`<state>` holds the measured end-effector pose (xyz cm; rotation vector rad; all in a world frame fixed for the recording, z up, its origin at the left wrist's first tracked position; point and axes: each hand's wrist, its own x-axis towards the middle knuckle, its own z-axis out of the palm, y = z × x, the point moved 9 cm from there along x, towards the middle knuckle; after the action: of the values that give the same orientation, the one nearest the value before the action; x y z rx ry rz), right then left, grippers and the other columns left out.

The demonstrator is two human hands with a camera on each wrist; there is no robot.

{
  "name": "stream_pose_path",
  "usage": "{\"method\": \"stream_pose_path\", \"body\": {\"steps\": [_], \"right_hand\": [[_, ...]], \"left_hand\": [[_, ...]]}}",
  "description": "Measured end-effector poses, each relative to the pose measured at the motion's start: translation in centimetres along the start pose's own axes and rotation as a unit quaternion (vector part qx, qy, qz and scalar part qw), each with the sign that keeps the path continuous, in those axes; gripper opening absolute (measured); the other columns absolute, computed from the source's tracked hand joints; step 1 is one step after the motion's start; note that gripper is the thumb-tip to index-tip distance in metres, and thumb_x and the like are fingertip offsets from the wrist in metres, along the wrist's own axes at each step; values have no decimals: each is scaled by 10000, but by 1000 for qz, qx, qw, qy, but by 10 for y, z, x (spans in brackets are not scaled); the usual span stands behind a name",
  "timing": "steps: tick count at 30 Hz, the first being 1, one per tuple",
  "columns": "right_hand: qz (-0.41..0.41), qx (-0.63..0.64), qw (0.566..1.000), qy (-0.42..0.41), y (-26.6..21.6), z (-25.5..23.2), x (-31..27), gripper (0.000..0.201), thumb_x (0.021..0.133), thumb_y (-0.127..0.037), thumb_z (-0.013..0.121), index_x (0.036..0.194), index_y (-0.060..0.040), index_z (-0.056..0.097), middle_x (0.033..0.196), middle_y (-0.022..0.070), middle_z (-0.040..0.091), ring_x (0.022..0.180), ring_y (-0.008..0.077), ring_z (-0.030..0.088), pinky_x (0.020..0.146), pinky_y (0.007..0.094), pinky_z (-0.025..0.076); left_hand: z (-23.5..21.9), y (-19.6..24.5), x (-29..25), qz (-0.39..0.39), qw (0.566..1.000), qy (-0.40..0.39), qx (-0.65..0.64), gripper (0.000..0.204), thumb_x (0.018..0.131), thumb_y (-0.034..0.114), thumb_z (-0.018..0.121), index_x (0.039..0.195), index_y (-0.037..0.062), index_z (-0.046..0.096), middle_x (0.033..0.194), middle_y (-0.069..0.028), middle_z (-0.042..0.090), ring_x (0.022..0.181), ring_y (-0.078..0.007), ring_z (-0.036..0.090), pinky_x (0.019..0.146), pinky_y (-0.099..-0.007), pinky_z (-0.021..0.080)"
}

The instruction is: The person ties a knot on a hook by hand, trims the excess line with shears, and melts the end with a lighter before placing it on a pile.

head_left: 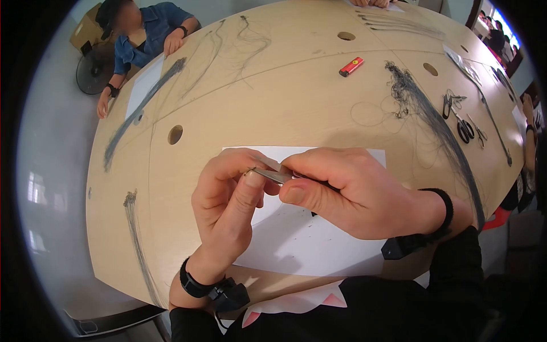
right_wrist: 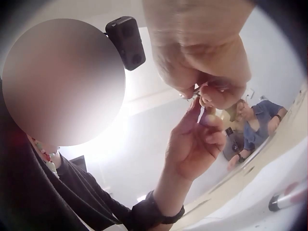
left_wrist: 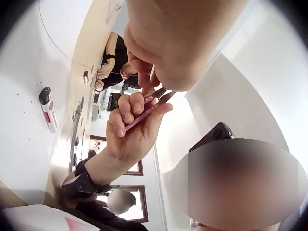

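My right hand (head_left: 359, 196) grips a small two-armed tool (head_left: 272, 176) with tapered metal tips; its pink arms (left_wrist: 139, 119) lie across the palm in the left wrist view. My left hand (head_left: 225, 199) is raised facing it, with thumb and index finger pinching a tiny dark piece (head_left: 249, 170). The tool's tips reach right to that piece at the left thumb tip. In the right wrist view the left hand (right_wrist: 195, 147) meets the right fingers from below. Both hands are above a white paper sheet (head_left: 342, 259) with dark specks on it.
A black-capped marker (left_wrist: 49, 110) lies on the paper. Dark strand bundles (head_left: 436, 117) lie to the right, with another bundle (head_left: 135, 228) at left. Scissors (head_left: 464, 130) and a red lighter (head_left: 351, 66) are farther back. A person in blue (head_left: 154, 28) sits across the table (head_left: 245, 114).
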<state>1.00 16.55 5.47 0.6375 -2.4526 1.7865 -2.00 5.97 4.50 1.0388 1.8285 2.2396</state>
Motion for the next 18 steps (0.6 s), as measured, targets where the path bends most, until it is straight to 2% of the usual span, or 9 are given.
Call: {"method": "stream_pose_path", "body": {"steps": [6,11,13,16,18], "right_hand": [[-40,-16,999,17,-2,0,-1,341,875,-278,488,702,17,483,606,165,484,568,316,458,530,371,358],[-38,-2,999,10,-4,-1,0,347,878,-282,483,708,20,493,603,167,484,560,312,457,524,368,360],[-6,49,999,-3,2,2,-1,346,878,-282,485,719,24,511,597,168,487,541,301,449,513,352,363],[-53,58,996,30,-1,1,0,341,878,-279,488,730,25,526,590,165,490,518,285,439,498,337,362],[-41,61,997,20,0,1,0,341,880,-279,486,732,25,527,585,162,489,514,281,439,497,334,363]], "left_hand": [[0,2,-1,21,999,-3,29,127,876,82,483,990,26,490,914,-105,559,710,-123,547,538,-196,390],[1,-1,1,-19,999,-9,-28,126,879,107,487,984,38,484,917,-103,550,705,-126,550,531,-203,394],[1,-3,0,-29,999,-8,-43,126,880,115,489,982,42,483,918,-103,546,704,-128,550,530,-205,396],[1,-4,1,-39,997,-9,-60,129,879,127,494,980,49,481,917,-101,540,702,-130,552,527,-208,398],[1,-5,1,-39,997,-12,-60,131,879,132,497,980,51,480,915,-99,537,702,-131,553,527,-208,399]]}}
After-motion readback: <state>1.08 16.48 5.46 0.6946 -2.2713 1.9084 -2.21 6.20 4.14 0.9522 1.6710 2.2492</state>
